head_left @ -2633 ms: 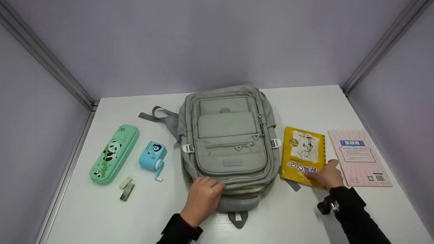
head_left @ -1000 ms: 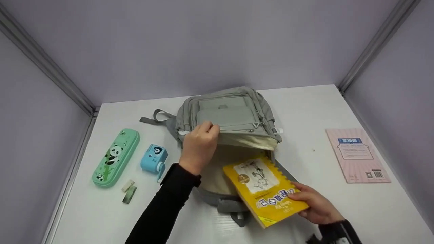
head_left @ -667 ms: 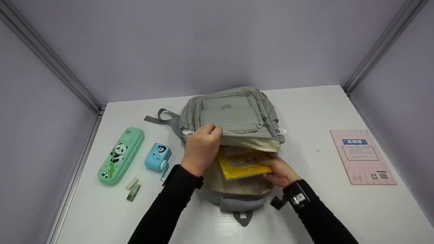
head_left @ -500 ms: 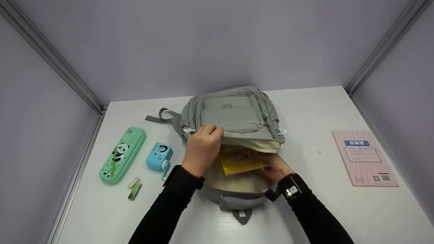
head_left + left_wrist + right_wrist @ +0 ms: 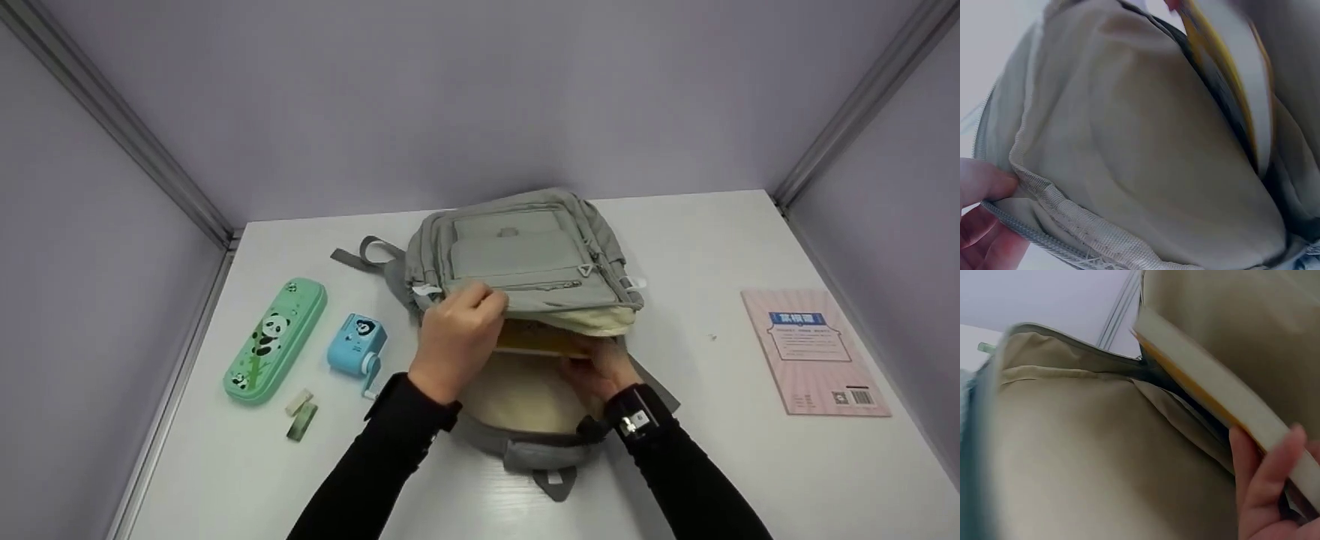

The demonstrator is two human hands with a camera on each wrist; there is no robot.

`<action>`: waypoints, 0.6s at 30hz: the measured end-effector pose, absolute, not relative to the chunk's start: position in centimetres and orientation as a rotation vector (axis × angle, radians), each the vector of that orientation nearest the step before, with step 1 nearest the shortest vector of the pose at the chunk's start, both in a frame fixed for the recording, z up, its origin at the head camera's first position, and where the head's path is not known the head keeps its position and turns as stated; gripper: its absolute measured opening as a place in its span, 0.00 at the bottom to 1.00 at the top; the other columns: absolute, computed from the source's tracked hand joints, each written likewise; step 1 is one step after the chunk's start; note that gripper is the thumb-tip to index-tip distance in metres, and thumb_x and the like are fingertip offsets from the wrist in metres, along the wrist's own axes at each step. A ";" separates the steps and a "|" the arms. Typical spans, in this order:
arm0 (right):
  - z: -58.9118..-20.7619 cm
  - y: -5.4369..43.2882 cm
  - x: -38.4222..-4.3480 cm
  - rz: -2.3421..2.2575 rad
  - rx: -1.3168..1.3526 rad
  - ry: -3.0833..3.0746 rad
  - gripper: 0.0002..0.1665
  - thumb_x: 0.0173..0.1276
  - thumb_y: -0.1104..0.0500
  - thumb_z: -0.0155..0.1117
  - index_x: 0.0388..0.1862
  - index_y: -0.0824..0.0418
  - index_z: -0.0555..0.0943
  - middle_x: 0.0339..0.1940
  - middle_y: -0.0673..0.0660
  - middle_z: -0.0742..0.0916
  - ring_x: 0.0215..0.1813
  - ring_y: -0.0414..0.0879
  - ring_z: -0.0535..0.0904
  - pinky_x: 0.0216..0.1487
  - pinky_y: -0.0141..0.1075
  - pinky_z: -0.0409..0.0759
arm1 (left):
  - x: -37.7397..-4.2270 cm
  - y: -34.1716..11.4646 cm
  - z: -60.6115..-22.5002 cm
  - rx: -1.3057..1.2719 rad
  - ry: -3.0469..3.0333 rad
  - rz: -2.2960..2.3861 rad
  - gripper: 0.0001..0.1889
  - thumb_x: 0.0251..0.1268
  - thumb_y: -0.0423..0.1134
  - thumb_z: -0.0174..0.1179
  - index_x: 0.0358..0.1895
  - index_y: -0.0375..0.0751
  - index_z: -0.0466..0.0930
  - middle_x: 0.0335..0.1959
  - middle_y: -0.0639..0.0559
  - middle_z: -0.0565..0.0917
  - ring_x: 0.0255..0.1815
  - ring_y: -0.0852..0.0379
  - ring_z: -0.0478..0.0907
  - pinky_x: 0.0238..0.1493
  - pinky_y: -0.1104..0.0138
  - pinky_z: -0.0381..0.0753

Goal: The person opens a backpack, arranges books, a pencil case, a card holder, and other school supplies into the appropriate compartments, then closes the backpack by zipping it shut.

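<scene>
A grey backpack [image 5: 517, 251] lies on the white table with its main compartment unzipped and the pale lining showing. My left hand [image 5: 459, 341] holds up the front panel's edge; in the left wrist view, thumb and fingers [image 5: 994, 185] pinch its zippered rim. With my right hand [image 5: 602, 369] I grip a thick yellow spiral-bound book [image 5: 536, 339] by its end, inside the opening. Much of the book is hidden under the panel. The right wrist view shows its white page edges [image 5: 1207, 374] tilted across the compartment, between fingers and thumb.
To the left lie a green panda pencil case [image 5: 275, 341], a blue crank pencil sharpener [image 5: 354, 345] and two small eraser-like blocks [image 5: 301, 421]. A pink booklet [image 5: 816, 352] lies at the right. Walls enclose the table's back and sides.
My left hand has raised the backpack's front panel. My right hand has picked up the yellow book from the table at right, carried it left and slid it deeper into the bag.
</scene>
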State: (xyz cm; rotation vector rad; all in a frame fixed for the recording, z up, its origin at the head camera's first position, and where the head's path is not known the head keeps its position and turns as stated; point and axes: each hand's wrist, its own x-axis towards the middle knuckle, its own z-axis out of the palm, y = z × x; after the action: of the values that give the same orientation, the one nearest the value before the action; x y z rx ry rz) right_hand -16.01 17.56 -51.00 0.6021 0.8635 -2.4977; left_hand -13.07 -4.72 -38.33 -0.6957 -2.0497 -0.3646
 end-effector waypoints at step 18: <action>-51.4 16.4 -17.9 -2.620 0.150 1.477 0.15 0.75 0.69 0.51 0.40 0.53 0.82 0.31 0.47 0.85 0.33 0.39 0.77 0.39 0.34 0.77 | -12.8 -4.8 -38.2 -0.699 -2.065 -0.409 0.11 0.51 0.22 0.66 0.25 0.43 0.79 0.24 0.50 0.77 0.20 0.56 0.76 0.22 0.69 0.77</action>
State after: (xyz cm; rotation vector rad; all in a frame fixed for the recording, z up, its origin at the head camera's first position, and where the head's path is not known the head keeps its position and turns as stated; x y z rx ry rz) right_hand -17.89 16.41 -51.37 0.1503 1.4775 -2.6196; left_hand -12.81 -4.80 -38.24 -0.6994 -2.0648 -0.4088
